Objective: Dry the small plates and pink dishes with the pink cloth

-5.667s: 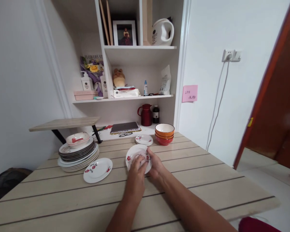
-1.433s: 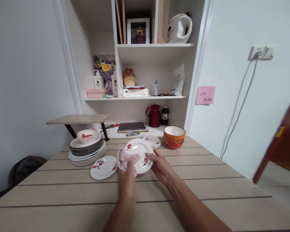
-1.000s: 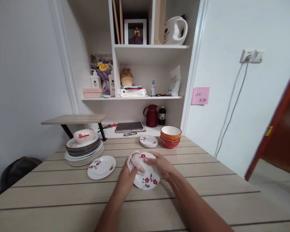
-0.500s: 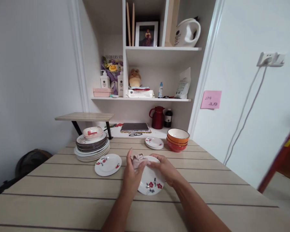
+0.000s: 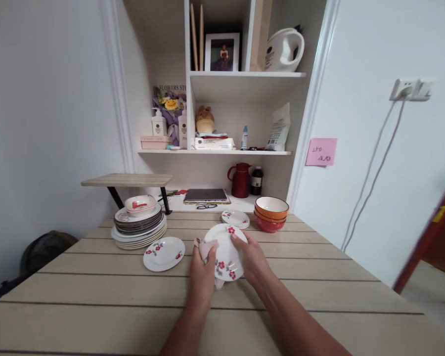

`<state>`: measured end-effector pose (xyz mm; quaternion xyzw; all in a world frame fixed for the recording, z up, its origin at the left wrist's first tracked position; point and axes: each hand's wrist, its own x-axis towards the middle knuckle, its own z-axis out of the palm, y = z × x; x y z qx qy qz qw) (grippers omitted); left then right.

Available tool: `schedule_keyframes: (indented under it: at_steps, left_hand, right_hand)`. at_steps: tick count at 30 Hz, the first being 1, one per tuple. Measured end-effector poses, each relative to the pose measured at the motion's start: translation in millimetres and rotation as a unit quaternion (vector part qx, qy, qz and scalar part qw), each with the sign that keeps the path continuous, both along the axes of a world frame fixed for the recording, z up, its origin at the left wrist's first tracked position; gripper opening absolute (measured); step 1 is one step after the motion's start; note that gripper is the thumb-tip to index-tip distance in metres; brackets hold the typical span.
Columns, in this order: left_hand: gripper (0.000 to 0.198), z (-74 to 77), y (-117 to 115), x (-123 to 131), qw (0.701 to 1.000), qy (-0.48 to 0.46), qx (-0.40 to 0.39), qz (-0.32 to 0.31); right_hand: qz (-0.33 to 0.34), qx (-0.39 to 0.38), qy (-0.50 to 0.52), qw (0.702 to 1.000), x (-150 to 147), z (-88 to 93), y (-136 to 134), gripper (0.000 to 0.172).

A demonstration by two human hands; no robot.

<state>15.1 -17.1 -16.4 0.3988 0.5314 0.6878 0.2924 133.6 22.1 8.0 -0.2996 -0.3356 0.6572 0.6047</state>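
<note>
A white plate with red flowers is held up above the table, tilted toward me. My right hand grips its right edge, thumb on the face and fingers behind. At the left edge, my left hand is closed on a pale pink cloth, pinching it around the rim; a corner of the cloth hangs below the plate. To the left, a matching flowered plate lies flat on the table. Behind the held plate sits a small stack of flowered saucers.
Stacked plates topped by a small bowl stand at the left, beside a raised wooden stand. Orange and red bowls are stacked at the back right. A laptop, glasses and a red jug lie beyond.
The plate has been raised and turned, with flowers now showing at its top too. My left hand has shifted the cloth from the plate's upper face to its left rim.
</note>
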Motion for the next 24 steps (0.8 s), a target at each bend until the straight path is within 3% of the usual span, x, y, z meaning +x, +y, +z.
schedule_keyframes:
  at_steps: [4, 7, 10, 13, 16, 18, 20, 22, 24]
  left_hand:
    - [0.045, 3.5, -2, -5, 0.999, 0.029, 0.004, 0.016]
    - [0.033, 5.5, -4, -12, 0.99, 0.122, 0.062, 0.026]
    - [0.03, 5.0, -6, -16, 0.937, 0.305, 0.167, 0.033]
    - [0.039, 4.3, -7, -18, 0.866, 0.448, 0.215, 0.063]
    - [0.039, 4.8, -8, -17, 0.837, 0.49, 0.229, 0.081]
    - [0.036, 5.2, -8, -16, 0.854, 0.459, 0.234, 0.077]
    - [0.027, 5.6, -7, -16, 0.894, 0.385, 0.216, 0.072]
    - [0.02, 6.4, -6, -16, 0.938, 0.29, 0.177, 0.066]
    - [0.025, 7.9, -4, -17, 0.969, 0.198, 0.133, 0.064]
  right_hand:
    - [0.076, 0.021, -0.022, 0.997, 2, 0.6, -1, 0.051]
    - [0.081, 0.12, -0.124, 0.982, 14, 9.7, -2, 0.035]
    - [0.026, 0.288, -0.294, 0.911, 24, 20.2, -4, 0.012]
    - [-0.03, 0.392, -0.41, 0.823, 25, 24.2, -5, 0.014]
    - [-0.029, 0.403, -0.447, 0.798, 21, 22.5, -5, 0.018]
    - [0.004, 0.395, -0.433, 0.81, 20, 21.0, -6, 0.02]
    - [0.027, 0.384, -0.405, 0.83, 20, 20.2, -8, 0.021]
    - [0.021, 0.366, -0.374, 0.852, 20, 19.8, -9, 0.022]
    - [-0.001, 0.331, -0.333, 0.883, 18, 19.5, -9, 0.025]
